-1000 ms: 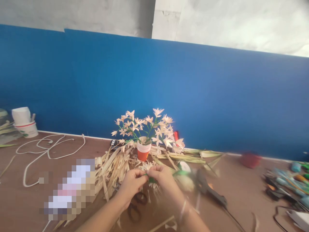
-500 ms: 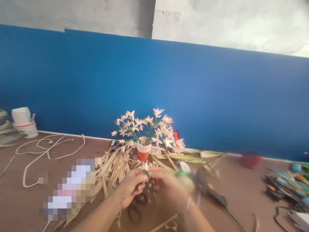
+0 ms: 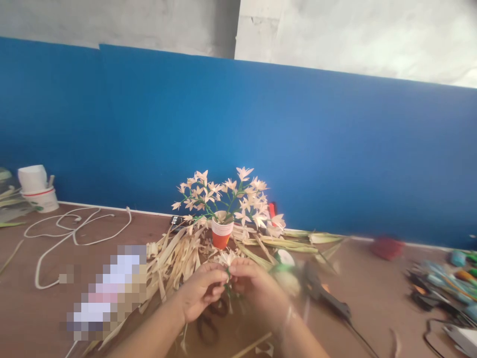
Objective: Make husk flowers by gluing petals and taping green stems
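Observation:
Between the fingertips of both hands is a small pale husk flower [image 3: 225,257] with a green stem. My left hand [image 3: 204,288] pinches it from the left, fingers curled. From the right, my right hand [image 3: 253,283] closes thumb and fingers at the same stem; part of the stem is hidden by the fingers. Just behind stands a stack of paper cups [image 3: 222,237], red at the bottom, holding green-stemmed branches of pale flowers [image 3: 246,199]. Dark-handled scissors [image 3: 208,323] lie below my hands, partly covered and blurred.
Dried husk strips [image 3: 175,258] are heaped left of the cups. A glue gun [image 3: 324,293] with a cord and a green-and-white roll [image 3: 285,258] lie to the right. White cable [image 3: 74,231] loops at left. A blue partition [image 3: 149,124] rises behind the table.
The flower has turned slightly between my fingers, and more of its petals show. My right hand has shifted a little. Everything on the table stays put.

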Tool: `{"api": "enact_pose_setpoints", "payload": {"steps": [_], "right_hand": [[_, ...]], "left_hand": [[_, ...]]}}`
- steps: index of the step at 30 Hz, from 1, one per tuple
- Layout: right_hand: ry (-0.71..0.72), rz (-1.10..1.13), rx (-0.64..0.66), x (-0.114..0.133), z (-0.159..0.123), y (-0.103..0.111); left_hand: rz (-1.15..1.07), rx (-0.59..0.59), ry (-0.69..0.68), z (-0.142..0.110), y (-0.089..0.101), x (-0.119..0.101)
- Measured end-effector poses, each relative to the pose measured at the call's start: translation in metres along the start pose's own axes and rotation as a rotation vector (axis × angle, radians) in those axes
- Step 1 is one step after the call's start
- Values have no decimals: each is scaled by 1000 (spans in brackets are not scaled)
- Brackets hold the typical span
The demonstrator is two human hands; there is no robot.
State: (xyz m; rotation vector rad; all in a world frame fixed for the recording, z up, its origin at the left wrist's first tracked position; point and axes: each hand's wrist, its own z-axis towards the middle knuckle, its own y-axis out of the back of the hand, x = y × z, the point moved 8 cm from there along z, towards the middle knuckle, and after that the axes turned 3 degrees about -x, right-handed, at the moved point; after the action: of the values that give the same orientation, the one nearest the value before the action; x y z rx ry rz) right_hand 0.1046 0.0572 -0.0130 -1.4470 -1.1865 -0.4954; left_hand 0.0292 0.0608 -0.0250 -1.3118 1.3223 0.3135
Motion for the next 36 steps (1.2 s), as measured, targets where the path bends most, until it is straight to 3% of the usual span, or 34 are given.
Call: {"api": "enact_pose_setpoints", "payload": {"steps": [7, 11, 20, 28, 36], "right_hand": [[-1, -38, -131, -1, 3, 9], [41, -61, -101, -2, 9, 9], [8, -39, -22, -10, 12, 7], [60, -73, -24, -9, 14, 5], [64, -79, -75, -5, 12, 7]], "left_hand": [[219, -150, -80, 1, 9, -10], [258, -194, -107, 1, 11, -13], [180, -105, -85, 3, 8, -9], [115, -145, -90, 1, 8, -6], [261, -153, -80, 1, 9, -12]]}}
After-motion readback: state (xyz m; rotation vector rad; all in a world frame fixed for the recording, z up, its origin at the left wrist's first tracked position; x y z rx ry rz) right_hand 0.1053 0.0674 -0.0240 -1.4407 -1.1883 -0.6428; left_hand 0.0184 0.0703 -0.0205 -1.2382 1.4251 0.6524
